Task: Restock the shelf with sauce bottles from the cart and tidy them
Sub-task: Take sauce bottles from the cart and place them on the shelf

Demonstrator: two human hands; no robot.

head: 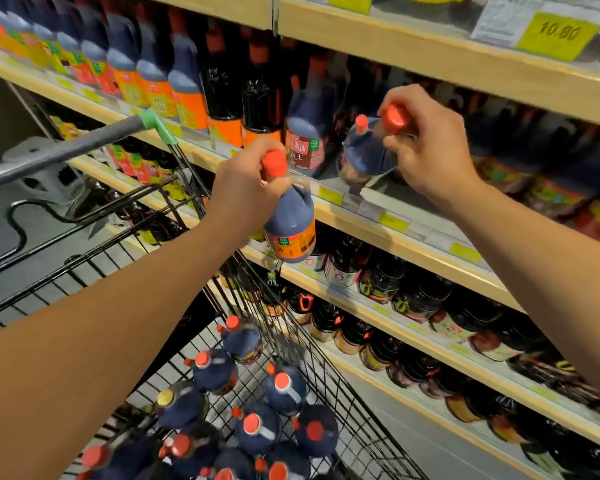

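Sauce bottles: dark brown-black liquid in clear plastic jugs, red-orange screw caps, moulded handle at the shoulder, orange or maroon labels with printed characters.

Item one, orange-label bottle (290,227): hangs upright below the left hand (248,183), whose fingers (277,184) are wrapped around the neck just under the cap; it is held in the air in front of the shelf edge (388,233), above the cart (329,368).

Item two, tilted bottle (366,152): right hand (433,147) fingers (400,142) are curled over its cap and neck; base rests on the shelf, body leaning toward the viewer, just right of a standing maroon-label bottle (305,143).

Stock below the left fingers: many more red-capped bottles (257,424) stand packed in the wire cart.

Stock left of the fingers: a row of orange-label bottles (184,88) along the same shelf.
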